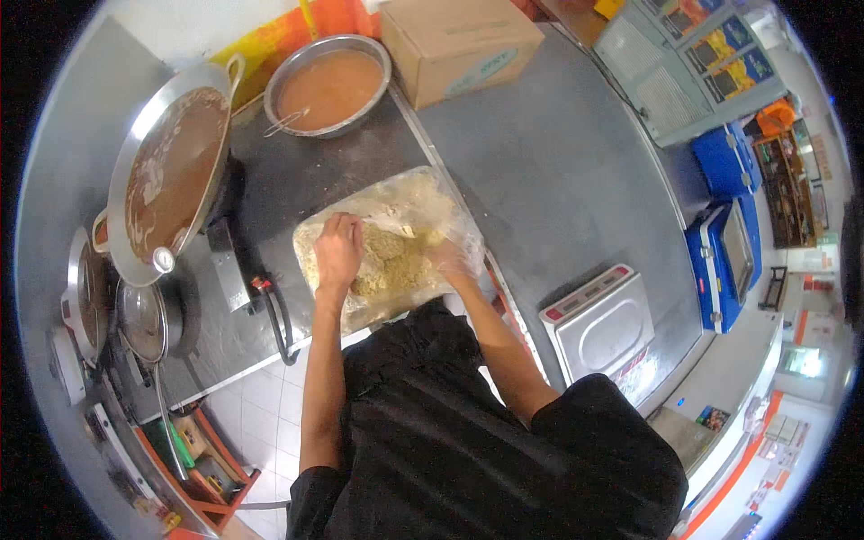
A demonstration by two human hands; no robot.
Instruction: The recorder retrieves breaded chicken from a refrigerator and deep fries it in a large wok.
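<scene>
A plastic-lined shallow container of pale, floury crumbs lies on the metal counter before me. My left hand is over its left part, fingers curled and closed on an edge of clear plastic film that stretches to the right. My right hand, blurred, is down at the right side of the crumbs; its fingers are indistinct, and I cannot tell whether it holds anything. Yellowish crumbs show between the hands.
A large wok of brown liquid with a dial thermometer stands on a burner at left. Beyond are a metal bowl of orange liquid and a cardboard box. A scale sits at right; a lidded pot is at lower left.
</scene>
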